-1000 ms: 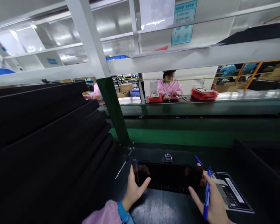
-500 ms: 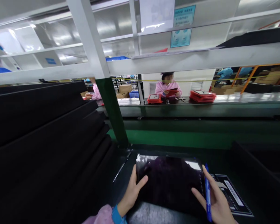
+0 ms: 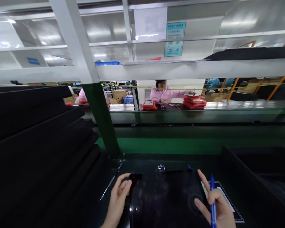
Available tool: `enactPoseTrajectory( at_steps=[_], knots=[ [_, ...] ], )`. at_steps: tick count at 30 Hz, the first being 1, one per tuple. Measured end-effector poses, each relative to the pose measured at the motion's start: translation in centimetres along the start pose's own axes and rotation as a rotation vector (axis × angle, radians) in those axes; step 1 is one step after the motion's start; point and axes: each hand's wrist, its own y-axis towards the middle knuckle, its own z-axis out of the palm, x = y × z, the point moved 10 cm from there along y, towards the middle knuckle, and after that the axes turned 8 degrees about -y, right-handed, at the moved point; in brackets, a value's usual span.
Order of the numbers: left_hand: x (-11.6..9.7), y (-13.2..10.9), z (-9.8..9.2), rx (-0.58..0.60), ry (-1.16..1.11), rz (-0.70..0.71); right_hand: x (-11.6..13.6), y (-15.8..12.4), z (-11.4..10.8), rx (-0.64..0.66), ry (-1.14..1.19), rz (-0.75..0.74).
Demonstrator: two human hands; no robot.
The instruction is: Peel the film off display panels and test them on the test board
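A glossy black flat panel, like a screen (image 3: 166, 199), is held up between my two hands above the dark bench. My left hand (image 3: 117, 201) pinches its upper left edge, thumb and curled fingers at the rim. My right hand (image 3: 219, 204) grips the right side, with the thumb on the face and the index finger along the edge. A blue pen (image 3: 212, 205) is tucked upright between the fingers of that same hand. Behind it lies a flat black item with a white border (image 3: 228, 198), partly covered. The panel's lower edge is out of frame.
Black foam-like slabs (image 3: 33, 152) are stacked at the left, beside a thin silver pen (image 3: 111, 182). A small shiny object (image 3: 161, 168) lies beyond the panel. At the right stands a black tray (image 3: 237, 167). Across the line, a co-worker (image 3: 166, 95) sits by red stacks (image 3: 194, 103).
The panel's face has tilted and lost its bright reflections. My left thumb has shifted from the face to the edge. The co-worker's arm now reaches to the right red stack. The view has turned slightly right.
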Motion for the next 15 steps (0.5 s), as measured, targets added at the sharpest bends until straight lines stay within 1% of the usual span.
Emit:
enactPoseTrajectory(
  at_steps=[3,5,8,9,11,12,15],
  knots=[
    [-0.2,0.3,-0.1,0.004,0.060,0.088,-0.4,-0.5,0.3,0.047,0.018,0.015],
    [-0.5,0.6,-0.6,0.000,0.100,0.172,-0.9,-0.8,0.3,0.061,0.033,0.036],
    [-1.6,0.3,-1.8,-0.046,0.196,0.365,-1.7,-0.7,0.2,0.057,0.062,0.094],
    [-1.9,-0.2,-1.8,-0.035,0.227,0.440,-1.9,-0.6,0.1,0.050,0.076,0.117],
    [-2.4,-1.6,-1.3,0.019,0.245,0.566,-2.0,-0.3,-0.2,0.026,0.106,0.142],
    [-2.5,-2.6,-0.8,0.054,0.231,0.616,-2.0,-0.1,-0.4,0.008,0.113,0.146],
    [-2.8,-5.4,0.5,0.083,0.139,0.719,-1.6,0.4,-1.5,-0.080,0.073,0.123]
  ],
)
